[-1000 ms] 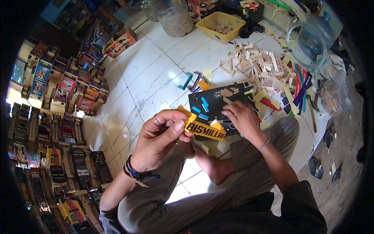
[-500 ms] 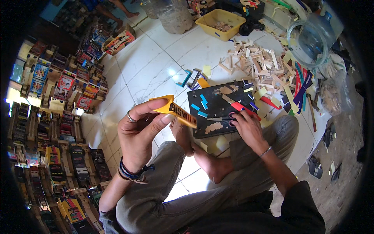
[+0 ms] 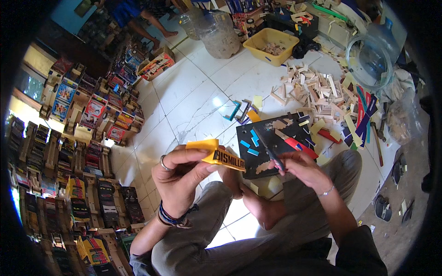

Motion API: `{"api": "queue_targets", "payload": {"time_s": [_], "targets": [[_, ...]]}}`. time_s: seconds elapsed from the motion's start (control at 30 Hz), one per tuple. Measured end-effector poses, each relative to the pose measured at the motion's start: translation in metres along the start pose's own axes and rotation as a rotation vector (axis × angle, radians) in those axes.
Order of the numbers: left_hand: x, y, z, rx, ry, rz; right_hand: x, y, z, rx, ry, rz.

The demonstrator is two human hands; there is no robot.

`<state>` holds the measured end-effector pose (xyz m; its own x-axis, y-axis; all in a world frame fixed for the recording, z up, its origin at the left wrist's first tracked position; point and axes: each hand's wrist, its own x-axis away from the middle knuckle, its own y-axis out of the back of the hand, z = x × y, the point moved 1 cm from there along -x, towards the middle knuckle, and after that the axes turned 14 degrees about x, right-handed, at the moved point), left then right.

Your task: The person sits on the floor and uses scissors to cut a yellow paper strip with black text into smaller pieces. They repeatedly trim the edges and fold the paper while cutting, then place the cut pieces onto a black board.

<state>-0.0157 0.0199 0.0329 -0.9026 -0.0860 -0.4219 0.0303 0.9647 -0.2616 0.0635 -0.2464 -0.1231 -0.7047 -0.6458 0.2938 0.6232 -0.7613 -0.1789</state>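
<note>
Sitting on the floor with a yellow strip and a cutting tool

The left hand (image 3: 182, 177) is closed on a yellow strip (image 3: 216, 155) with black letters, its grip pinching the strip up in the air in front of the knees. The right hand (image 3: 301, 168) is closed on a thin dark cutting tool (image 3: 269, 149), whose tip rests on the black cutting mat (image 3: 271, 145) on the white tile floor (image 3: 193, 96). Small blue pieces (image 3: 252, 139) lie on the mat. Farther off sit a pile of little wood blocks (image 3: 313, 89) and a yellow tub (image 3: 270, 45). Painted toy trucks (image 3: 92, 115) stand in rows at the left.
</note>
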Motion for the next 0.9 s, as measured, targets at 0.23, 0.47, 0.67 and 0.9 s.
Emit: {"api": "queue_targets", "payload": {"time_s": [0.23,0.47,0.67,0.9], "targets": [[0.005,0.000,-0.007,-0.093,-0.044,0.048,0.045,-0.041,0.064,0.352,0.626,0.068],[0.003,-0.006,-0.011,-0.149,-0.021,0.083,0.045,-0.062,0.092,1.041,0.913,-0.490],[0.004,-0.005,-0.010,-0.148,-0.029,0.078,0.044,-0.063,0.098,1.134,0.938,-0.573],[0.005,-0.007,-0.006,-0.095,-0.032,0.045,0.042,-0.065,0.100,1.150,0.955,-0.630]]}}
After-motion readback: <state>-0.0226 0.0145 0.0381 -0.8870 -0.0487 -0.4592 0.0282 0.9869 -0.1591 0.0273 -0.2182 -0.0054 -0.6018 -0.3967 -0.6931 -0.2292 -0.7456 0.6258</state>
